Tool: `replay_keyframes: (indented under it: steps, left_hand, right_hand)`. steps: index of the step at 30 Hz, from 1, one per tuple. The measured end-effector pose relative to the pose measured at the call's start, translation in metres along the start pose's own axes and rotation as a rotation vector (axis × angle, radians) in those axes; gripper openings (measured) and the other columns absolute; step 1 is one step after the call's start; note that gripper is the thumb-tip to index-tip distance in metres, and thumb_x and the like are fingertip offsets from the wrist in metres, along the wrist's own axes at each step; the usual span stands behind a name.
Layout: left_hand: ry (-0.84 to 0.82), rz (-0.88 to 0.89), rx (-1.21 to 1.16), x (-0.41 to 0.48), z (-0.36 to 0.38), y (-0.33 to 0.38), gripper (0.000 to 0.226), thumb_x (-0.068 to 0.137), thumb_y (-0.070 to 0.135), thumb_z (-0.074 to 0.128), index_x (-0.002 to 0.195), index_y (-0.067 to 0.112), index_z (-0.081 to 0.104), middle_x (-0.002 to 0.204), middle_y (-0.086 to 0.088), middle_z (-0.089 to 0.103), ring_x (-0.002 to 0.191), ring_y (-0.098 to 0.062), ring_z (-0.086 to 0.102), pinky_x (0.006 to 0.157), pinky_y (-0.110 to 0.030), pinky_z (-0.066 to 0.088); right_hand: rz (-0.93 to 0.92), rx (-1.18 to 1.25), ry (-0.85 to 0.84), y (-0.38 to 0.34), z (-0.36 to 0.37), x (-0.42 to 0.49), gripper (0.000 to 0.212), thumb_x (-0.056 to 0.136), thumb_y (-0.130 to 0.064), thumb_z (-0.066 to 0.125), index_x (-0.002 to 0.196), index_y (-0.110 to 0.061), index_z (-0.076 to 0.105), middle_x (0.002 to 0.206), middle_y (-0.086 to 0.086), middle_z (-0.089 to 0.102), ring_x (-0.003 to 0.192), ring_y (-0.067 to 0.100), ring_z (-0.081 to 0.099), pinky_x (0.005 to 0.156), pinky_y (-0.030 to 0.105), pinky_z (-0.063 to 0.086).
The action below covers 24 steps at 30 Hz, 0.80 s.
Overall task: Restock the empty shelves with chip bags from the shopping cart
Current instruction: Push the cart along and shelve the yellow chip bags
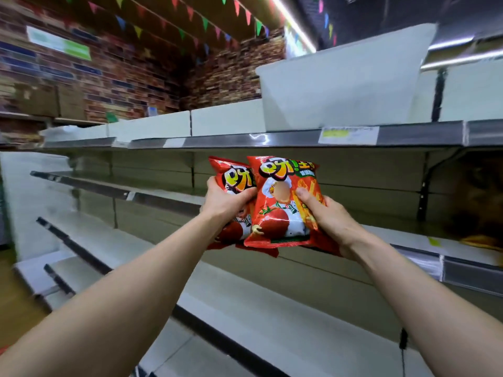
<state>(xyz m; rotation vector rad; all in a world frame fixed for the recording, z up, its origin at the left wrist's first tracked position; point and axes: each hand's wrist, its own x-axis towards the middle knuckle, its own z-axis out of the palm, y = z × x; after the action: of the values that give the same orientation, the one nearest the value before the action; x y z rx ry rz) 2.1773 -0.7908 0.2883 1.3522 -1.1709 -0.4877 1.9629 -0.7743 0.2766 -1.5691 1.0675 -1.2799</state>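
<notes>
Both my arms reach toward bare grey store shelves (168, 195). My left hand (224, 204) grips a red chip bag (234, 178), which is mostly hidden behind the other bag. My right hand (330, 220) holds a second red chip bag (280, 210) with a tomato and fries picture, thumb on its front. The two bags overlap and hang upright in the air in front of the second shelf from the top. The shopping cart is out of view.
White boxes (340, 85) stand on the top shelf above a price tag strip (348, 135). Orange packets (481, 242) lie at the far right of the middle shelf. Lower shelves (245, 303) step out toward me. A brick-patterned wall (122, 72) with pennants rises at the back left.
</notes>
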Motion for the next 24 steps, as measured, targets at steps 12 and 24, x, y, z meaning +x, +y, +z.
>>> replay_keyframes:
  steps: [12, 24]
  left_hand:
    - [-0.346, -0.027, -0.054, 0.026, 0.096, 0.046, 0.062, 0.067, 0.044, 0.085, 0.109, 0.011, 0.055, 0.101, -0.006, 0.065, 0.088, -0.023, 0.065, 0.079, -0.034, 0.054]
    - [-0.791, -0.261, 0.027, 0.034, 0.194, 0.06, 0.04, 0.094, 0.043, 0.056, 0.073, 0.01, 0.064, 0.052, -0.008, 0.066, 0.039, -0.019, 0.062, 0.051, -0.029, 0.056]
  right_hand:
    - [0.195, 0.089, 0.246, -0.01, -0.065, -0.012, 0.052, 0.084, -0.058, 0.064, 0.109, -0.012, 0.067, 0.095, 0.011, 0.075, 0.084, 0.028, 0.073, 0.067, 0.036, 0.059]
    - [0.318, -0.017, 0.348, -0.005, -0.149, 0.015, 0.046, 0.087, -0.053, 0.06, 0.1, -0.01, 0.072, 0.073, 0.01, 0.071, 0.053, 0.019, 0.065, 0.055, 0.026, 0.054]
